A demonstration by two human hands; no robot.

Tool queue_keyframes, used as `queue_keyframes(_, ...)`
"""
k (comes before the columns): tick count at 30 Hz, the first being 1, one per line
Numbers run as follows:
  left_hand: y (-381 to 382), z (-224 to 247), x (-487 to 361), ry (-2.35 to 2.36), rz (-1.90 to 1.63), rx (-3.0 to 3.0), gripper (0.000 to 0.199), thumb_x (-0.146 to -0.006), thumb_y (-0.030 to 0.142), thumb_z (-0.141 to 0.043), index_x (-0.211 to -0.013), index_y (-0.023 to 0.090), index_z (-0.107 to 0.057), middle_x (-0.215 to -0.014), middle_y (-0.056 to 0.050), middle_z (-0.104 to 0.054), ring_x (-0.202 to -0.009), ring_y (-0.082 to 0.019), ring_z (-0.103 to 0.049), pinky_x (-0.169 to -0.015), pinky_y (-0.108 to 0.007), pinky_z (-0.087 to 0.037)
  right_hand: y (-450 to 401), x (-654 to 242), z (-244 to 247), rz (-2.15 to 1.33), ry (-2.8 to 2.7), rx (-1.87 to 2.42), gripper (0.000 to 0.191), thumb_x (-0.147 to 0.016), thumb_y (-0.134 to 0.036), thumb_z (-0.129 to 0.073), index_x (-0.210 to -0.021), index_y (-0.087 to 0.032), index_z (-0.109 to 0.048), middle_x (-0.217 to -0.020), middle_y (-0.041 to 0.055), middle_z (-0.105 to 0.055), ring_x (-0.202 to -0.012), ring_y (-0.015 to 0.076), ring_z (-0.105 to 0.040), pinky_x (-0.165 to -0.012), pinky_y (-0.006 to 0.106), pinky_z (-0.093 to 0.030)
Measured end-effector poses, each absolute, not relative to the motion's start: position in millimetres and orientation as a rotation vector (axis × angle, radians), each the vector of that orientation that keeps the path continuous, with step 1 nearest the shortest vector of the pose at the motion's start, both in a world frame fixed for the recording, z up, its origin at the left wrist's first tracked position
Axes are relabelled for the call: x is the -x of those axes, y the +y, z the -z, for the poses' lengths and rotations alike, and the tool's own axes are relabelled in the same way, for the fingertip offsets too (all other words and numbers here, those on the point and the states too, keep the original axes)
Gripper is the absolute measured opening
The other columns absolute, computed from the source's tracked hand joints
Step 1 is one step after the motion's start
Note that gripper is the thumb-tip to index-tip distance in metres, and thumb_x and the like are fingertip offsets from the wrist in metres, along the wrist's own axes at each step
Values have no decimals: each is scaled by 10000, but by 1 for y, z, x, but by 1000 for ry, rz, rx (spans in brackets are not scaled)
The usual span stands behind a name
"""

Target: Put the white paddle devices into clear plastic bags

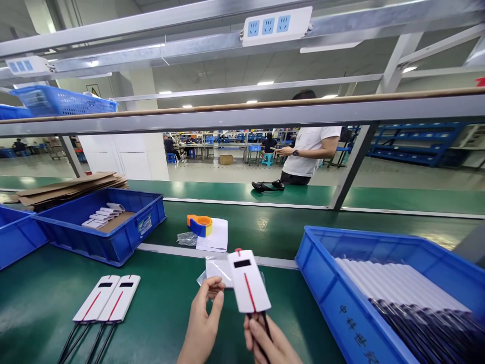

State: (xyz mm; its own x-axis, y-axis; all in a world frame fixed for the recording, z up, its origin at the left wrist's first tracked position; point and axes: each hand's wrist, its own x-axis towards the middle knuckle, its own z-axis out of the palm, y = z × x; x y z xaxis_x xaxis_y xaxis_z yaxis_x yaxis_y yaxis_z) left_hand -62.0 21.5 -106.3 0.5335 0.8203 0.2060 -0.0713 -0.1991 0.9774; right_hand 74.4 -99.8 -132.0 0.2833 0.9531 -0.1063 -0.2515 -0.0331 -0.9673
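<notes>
My right hand (269, 338) grips the black cables at the lower end of a flat white device (242, 296), which has a dark window and a red stripe. The device is held up over the bench, with a small red piece showing at its top edge. Just left of it is my left hand (202, 313), empty, with thumb and fingers curved apart and not touching the device. Behind the hands lies a clear plastic bag with white paper (217, 270), partly hidden by the device. Two similar white devices (108, 298) lie side by side at the left, cables toward me.
A blue bin (318, 288) at right holds many wrapped white devices with cables. At left, another blue bin (113, 253) contains several small white pieces. An orange and blue tape dispenser (200, 225) rests on paper. Cardboard sheets (71, 187) lie behind. Beyond the bench stands a person (308, 149).
</notes>
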Motion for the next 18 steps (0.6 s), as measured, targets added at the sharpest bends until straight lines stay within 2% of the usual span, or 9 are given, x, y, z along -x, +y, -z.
queue_keyframes(2, 39, 105, 62, 808, -917, -1809, 297, -997, 447, -496, -1071, 221, -674, -1112, -119, -699, -1019, -283, -647, -905, -378, -498, -102, -83, 115, -1025, -626, 1142, 541, -789, -728, -715, -911, -208, -625, -742, -32, -581, -474, 48, -303, -401, 207, -284)
queue_keyframes(5, 72, 103, 50, 965, -780, -2197, 308, -1005, 284, -370, -1034, 215, -669, -1089, -110, -699, -1033, -276, -627, -907, -385, -488, -106, -92, 98, -878, -514, 1065, 453, -792, -622, -791, -881, -205, -637, -743, -32, -576, -492, 44, -310, -411, 194, -286)
queue_keyframes(8, 110, 105, 25, 1030, -661, -2324, 203, -948, 261, -514, -1015, 176, -685, -1126, -137, -704, -1136, -316, -573, -1005, -431, -428, -107, -94, 94, -821, -488, 1012, 424, -809, -592, -794, -903, -197, -671, -751, -29, -584, -506, 41, -340, -440, 191, -308)
queue_keyframes(10, 132, 109, 8, 1079, -570, -2340, 151, -885, 297, -657, -931, 160, -698, -1079, -151, -714, -1142, -339, -566, -1011, -459, -419, -106, -94, 97, -766, -529, 1011, 412, -830, -587, -777, -912, -194, -682, -757, -16, -608, -520, 52, -390, -472, 207, -351)
queue_keyframes(12, 148, 114, -8, 1115, -469, -2339, 186, -860, 330, -736, -889, 152, -693, -1041, -122, -712, -1118, -317, -589, -999, -476, -440, -105, -94, 100, -738, -582, 1003, 396, -855, -582, -752, -901, -195, -682, -769, -4, -628, -533, 64, -428, -500, 228, -385)
queue_keyframes(15, 162, 120, -21, 1103, -379, -2317, 225, -930, 365, -709, -974, 145, -687, -1078, -71, -696, -1062, -254, -639, -969, -473, -499, -103, -95, 103, -766, -608, 970, 382, -883, -578, -722, -888, -200, -664, -779, -11, -611, -528, 61, -408, -496, 234, -371)
queue_keyframes(18, 166, 121, -24, 1019, -388, -2288, 237, -979, 370, -659, -1041, 142, -682, -1080, -65, -699, -995, -228, -672, -913, -440, -550, -103, -97, 103, -743, -628, 998, 397, -888, -593, -707, -871, -202, -635, -750, -26, -572, -515, 56, -359, -480, 238, -326)
